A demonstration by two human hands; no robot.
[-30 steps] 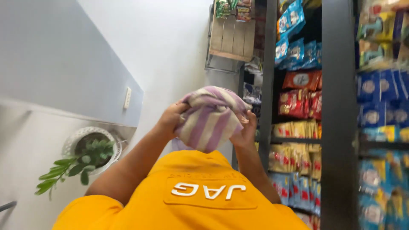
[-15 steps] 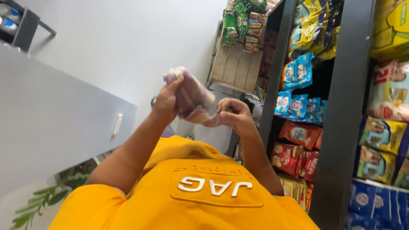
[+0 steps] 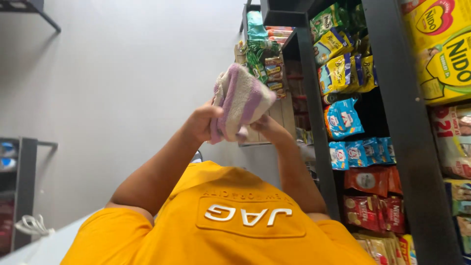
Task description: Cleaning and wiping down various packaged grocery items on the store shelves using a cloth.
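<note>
Striped cloth [image 3: 240,100] between both hands' grip

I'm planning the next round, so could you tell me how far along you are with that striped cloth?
Done: the striped cloth is bunched into a bundle. In hand: the left hand and right hand both grip it, raised beside the black shelf unit. Left: it touches no shelf or snack packets yet, so any use there looks unstarted.

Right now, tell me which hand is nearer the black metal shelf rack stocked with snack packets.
Right. The right hand, gripping the purple-and-cream striped towel, sits just beside the black shelf rack; the left hand grips the towel's far side.
</note>
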